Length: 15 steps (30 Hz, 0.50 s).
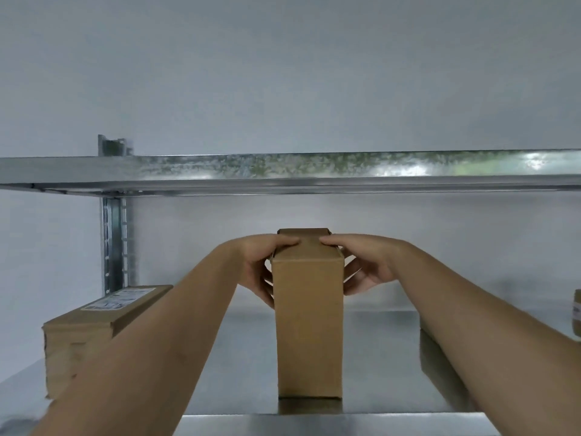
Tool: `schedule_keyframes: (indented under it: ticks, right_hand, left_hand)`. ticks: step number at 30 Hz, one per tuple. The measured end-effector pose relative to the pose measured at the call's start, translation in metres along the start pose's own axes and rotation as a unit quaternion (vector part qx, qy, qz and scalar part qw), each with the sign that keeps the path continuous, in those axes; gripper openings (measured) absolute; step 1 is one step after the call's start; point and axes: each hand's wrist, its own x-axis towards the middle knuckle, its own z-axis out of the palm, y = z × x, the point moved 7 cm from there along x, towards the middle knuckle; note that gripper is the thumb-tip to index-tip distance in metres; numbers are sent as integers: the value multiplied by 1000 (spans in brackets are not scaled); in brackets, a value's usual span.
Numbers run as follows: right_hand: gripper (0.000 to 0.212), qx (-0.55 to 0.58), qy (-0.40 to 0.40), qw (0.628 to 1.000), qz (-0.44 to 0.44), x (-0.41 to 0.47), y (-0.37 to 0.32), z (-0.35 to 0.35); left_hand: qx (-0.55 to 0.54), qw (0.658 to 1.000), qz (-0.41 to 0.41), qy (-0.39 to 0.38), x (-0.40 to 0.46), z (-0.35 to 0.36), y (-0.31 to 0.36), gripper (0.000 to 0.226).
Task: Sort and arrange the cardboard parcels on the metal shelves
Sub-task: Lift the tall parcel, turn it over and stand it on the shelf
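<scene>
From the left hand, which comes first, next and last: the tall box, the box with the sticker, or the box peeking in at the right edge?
Going out from the left hand:
1. Tall box, middle, held by both hands.
2. Sticker box, lying on the left.
3. Edge box, far right, barely visible.

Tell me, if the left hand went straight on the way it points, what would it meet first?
The left hand points right, its grip on the box. Going on, it is stopped by that box at once; beyond it is the right hand.
</scene>
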Motion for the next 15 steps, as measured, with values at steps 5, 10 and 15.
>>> schedule_keyframes:
  ticks: [5,10,15]
  right_hand:
    - [82,6,-30,999,36,25,0,-1]
    - [82,49,-75,994,57,45,15,10]
    - [75,51,-80,994,55,49,17,7]
  left_hand:
    - [15,999,-18,-22,22,-5,2,70]
    - [-47,997,2,-65,44,6,-6,59]
    - [-61,995,14,-73,46,11,-4,48]
